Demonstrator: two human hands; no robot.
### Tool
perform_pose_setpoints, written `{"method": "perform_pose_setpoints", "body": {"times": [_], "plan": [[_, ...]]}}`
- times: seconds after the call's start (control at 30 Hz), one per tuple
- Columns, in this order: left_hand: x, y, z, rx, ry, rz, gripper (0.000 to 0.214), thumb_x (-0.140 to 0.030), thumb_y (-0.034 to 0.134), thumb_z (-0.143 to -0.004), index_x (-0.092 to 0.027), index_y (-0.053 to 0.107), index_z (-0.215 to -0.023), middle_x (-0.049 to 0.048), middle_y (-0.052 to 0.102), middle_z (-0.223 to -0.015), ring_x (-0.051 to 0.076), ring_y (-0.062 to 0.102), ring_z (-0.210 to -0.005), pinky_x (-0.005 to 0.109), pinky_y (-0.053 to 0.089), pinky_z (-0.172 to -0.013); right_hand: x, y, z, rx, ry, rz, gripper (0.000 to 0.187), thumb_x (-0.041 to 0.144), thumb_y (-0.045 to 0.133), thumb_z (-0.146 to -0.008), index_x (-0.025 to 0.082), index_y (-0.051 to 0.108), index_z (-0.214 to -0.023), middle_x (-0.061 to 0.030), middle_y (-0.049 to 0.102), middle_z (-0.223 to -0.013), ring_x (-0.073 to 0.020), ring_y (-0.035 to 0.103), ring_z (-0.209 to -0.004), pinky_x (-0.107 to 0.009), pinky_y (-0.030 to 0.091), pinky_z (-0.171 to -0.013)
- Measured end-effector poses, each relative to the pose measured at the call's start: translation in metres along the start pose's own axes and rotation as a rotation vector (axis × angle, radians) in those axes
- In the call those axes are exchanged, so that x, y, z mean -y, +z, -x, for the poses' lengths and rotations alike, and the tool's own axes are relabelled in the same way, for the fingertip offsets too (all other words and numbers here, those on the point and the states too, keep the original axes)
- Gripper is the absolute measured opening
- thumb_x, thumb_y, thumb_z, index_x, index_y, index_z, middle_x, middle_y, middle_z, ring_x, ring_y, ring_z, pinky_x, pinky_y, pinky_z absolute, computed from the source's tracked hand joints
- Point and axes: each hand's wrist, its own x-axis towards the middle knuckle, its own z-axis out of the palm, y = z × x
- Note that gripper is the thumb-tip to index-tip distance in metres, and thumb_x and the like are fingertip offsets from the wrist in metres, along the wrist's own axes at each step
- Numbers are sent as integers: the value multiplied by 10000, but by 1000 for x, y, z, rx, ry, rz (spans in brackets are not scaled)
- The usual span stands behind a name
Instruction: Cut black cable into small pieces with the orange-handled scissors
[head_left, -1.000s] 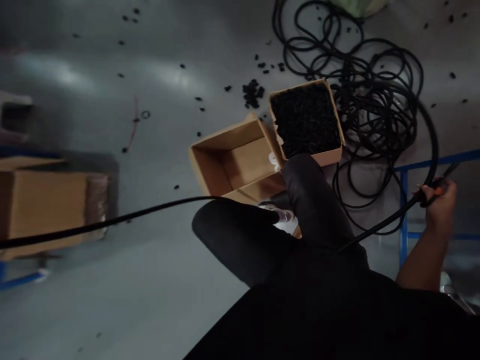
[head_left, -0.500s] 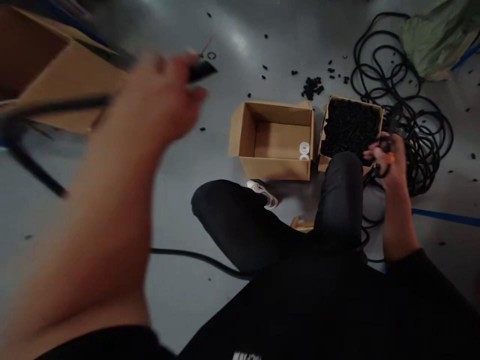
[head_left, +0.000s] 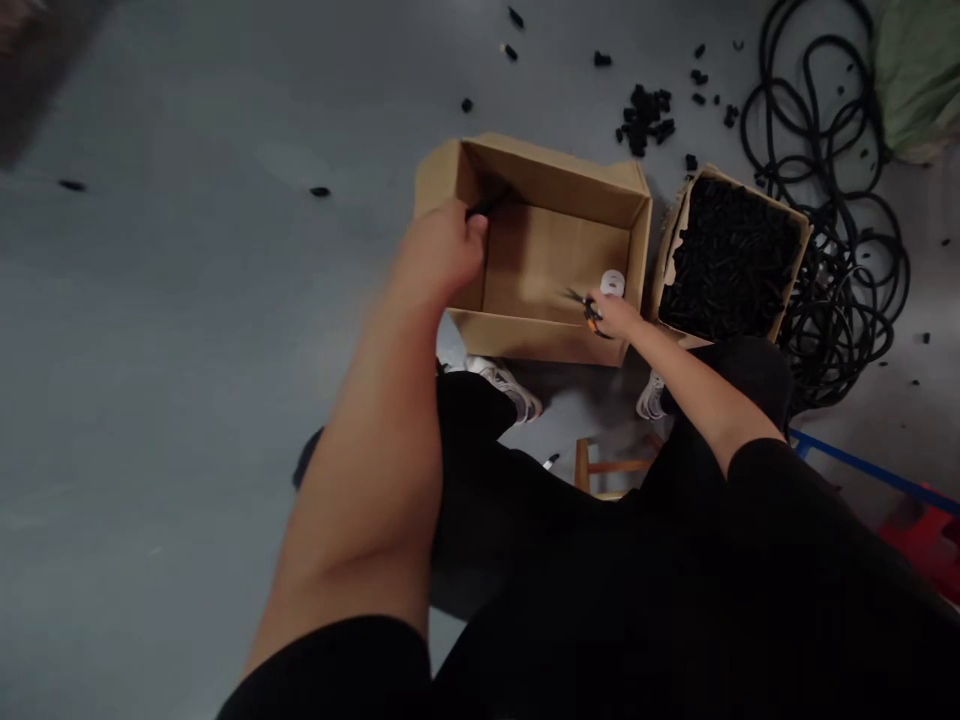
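Note:
My left hand (head_left: 444,250) is closed around a black piece of tubing (head_left: 491,202), whose far end points into the open cardboard box (head_left: 536,345) over its left side. My right hand (head_left: 616,314) holds scissors (head_left: 590,312) with black and orange handles above the box's near right corner. Their blades point left and look slightly blurred. A white ring-shaped roll (head_left: 613,283) lies inside the box, just beyond my right hand.
To the right stands a smaller box (head_left: 796,250) full of short black pieces. Coils of black tubing (head_left: 840,330) lie beyond it. Loose black pieces (head_left: 645,118) are scattered on the floor. A wooden stool (head_left: 583,465) shows between my legs.
My left hand has come from the upper left to the box's left side, still gripping black tubing. My right hand has moved left with the scissors, from the full box to the larger one.

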Motion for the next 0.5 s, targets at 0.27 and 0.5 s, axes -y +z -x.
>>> {"method": "perform_pose_setpoints", "body": {"times": [0.27,0.5], "plan": [[11,-6,29,-6,-28,-43,583,-317,348,-1297,3,645,-1684,298,772,-1677,490,706,-1668,618,555,-1398,38,74,15,181,49,258,581,235,663,-1207,123,521,-1759,-271,743,-1689,-329,703,-1450,-373,543,-1133],[36,17,68,-182,-168,82,585,-345,397,-1287,-74,659,-1734,287,794,-1656,467,758,-1597,565,593,-1354,34,98,61,344,-47,300,627,180,786,-1074,154,600,-1672,-219,845,-1557,-284,803,-1259,-289,475,-876]]}}
